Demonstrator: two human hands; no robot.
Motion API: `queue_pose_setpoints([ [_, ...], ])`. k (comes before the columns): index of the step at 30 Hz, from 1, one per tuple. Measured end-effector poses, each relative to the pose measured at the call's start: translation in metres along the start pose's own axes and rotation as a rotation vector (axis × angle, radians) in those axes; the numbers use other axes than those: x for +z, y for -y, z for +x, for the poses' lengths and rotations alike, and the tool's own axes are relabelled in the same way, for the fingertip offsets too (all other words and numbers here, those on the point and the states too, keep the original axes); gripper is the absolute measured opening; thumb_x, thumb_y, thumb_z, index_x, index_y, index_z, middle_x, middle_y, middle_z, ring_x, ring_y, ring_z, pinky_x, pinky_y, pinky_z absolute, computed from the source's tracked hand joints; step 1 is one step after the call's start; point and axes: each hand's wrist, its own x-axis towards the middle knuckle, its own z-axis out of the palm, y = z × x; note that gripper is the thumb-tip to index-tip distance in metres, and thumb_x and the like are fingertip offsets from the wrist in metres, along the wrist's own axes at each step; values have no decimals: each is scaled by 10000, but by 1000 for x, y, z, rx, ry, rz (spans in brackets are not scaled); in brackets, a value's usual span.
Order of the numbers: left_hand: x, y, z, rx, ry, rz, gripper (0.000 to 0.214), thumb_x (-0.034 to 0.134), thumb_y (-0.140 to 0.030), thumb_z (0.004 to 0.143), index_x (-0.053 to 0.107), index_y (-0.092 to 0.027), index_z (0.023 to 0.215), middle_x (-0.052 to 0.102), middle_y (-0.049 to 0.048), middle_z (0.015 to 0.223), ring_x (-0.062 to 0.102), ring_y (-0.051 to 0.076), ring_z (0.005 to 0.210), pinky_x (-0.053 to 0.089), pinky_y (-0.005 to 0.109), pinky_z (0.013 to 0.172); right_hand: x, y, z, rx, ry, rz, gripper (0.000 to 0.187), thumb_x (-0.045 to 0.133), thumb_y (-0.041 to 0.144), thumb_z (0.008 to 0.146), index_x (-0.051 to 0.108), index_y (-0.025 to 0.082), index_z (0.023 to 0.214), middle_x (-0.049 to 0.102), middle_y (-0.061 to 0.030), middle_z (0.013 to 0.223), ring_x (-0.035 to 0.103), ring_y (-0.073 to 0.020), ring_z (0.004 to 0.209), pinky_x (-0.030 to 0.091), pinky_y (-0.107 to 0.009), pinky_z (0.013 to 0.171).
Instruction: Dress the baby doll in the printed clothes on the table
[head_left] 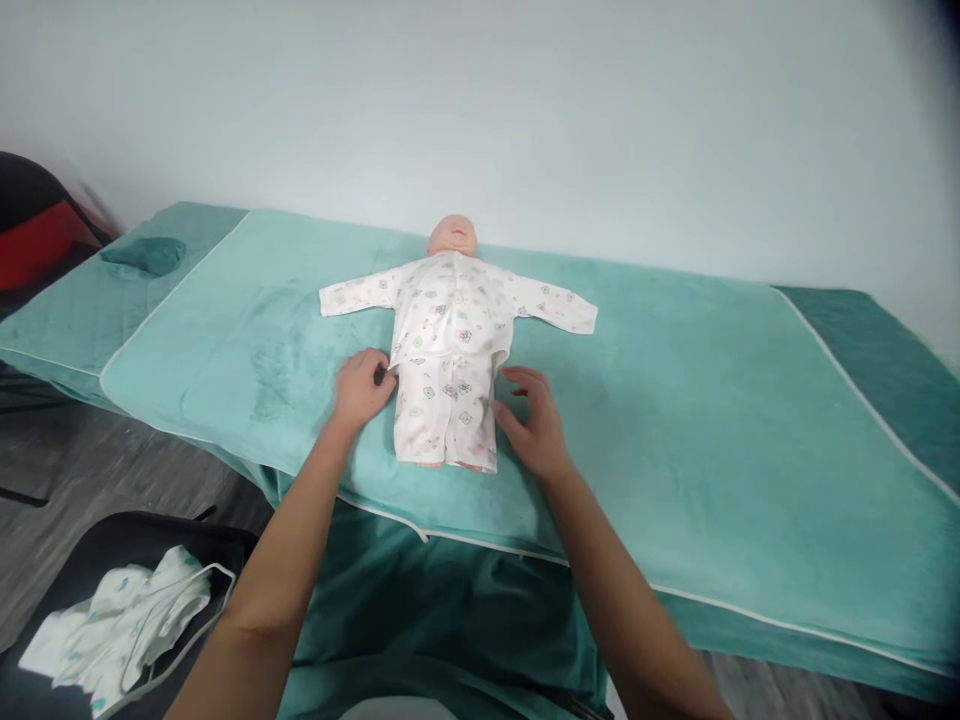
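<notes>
A baby doll (452, 235) lies on its back on the green bed cover, head toward the wall. It wears a white printed long-sleeved baby shirt (454, 310) with both sleeves spread sideways, and matching baby trousers (442, 410). My left hand (365, 388) is at the shirt's lower left corner, thumb and fingers pinched on the hem. On the other side, my right hand (534, 420) has its thumb and fingers apart, the thumb tip close to or touching the trousers' side. The doll's hands are hidden in the sleeves; only a little of its legs shows below the trousers.
The bed cover (712, 430) has white piping and stretches far to both sides along a pale wall (480, 110). At lower left a black chair (150, 530) holds a crumpled white patterned cloth (127, 620). Another chair with something red (37, 245) stands at far left.
</notes>
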Motion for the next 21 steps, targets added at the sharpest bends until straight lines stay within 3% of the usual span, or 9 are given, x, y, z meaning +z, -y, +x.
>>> queue_pose_setpoints([
  [3,0,0,0,5,-4,-19,94,583,-208,861,504,-245,826,691,29,903,615,230,887,423,404,836,8,32,-33,-71,-31,14,431,666,272,915,522,332,1317,548,-132,1396,540,-348,1322,508,-624,1045],
  [7,1,1,1,-28,-24,-43,94,567,-218,879,498,-245,821,686,28,889,615,224,869,430,394,836,29,61,-62,-95,41,-8,555,743,248,847,542,427,1331,556,-90,1425,516,-393,1358,483,-695,1066],
  [14,4,3,3,-59,-40,-58,111,588,-231,881,519,-243,795,660,24,825,598,221,816,431,386,800,52,76,-58,-31,35,-126,256,764,272,864,652,392,1061,612,-49,1381,530,-393,1351,415,-731,1119],
  [21,4,2,2,-104,-52,-68,101,589,-250,896,542,-242,807,662,24,820,600,223,812,438,383,807,50,87,-50,-36,-5,-112,196,784,273,868,618,360,926,634,-30,1353,532,-375,1348,482,-727,1054],
])
